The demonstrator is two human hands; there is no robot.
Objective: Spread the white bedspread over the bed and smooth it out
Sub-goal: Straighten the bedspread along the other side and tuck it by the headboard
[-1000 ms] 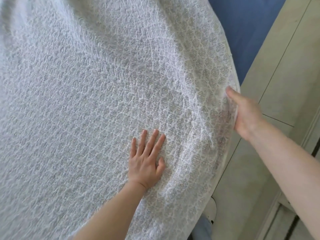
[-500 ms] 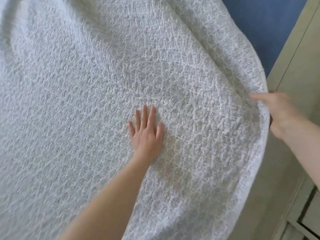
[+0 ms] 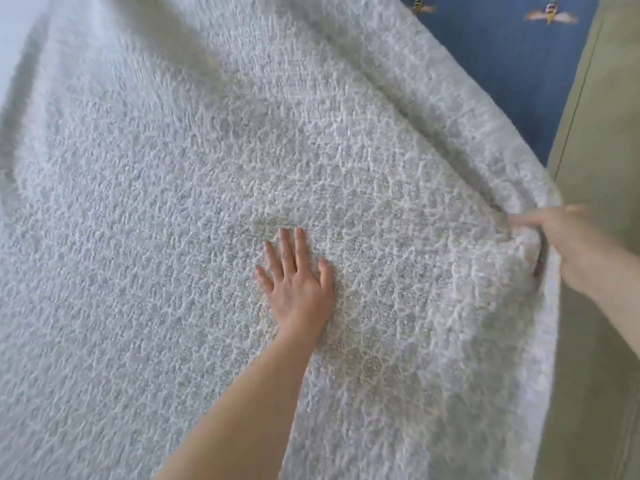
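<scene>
While my left hand (image 3: 298,289) lies flat and open on the white bedspread (image 3: 173,220), my right hand (image 3: 568,251) pinches its edge; overpulling risks fresh ridges.

beige floor (image 3: 595,358) runs down the right side, smooth, with a thin dark seam line (image 3: 571,109) slanting from top right toward the middle. blue sheet (image 3: 502,74) shows at top right, printed with small orange-winged bee motifs (image 3: 550,13); two are in view near the top edge. pale bluish-white patch (image 3: 14,36) at top left corner, cannot tell if wall or bedding. light is soft and even daylight, casting gentle shadows. edges of view blurred.
</scene>
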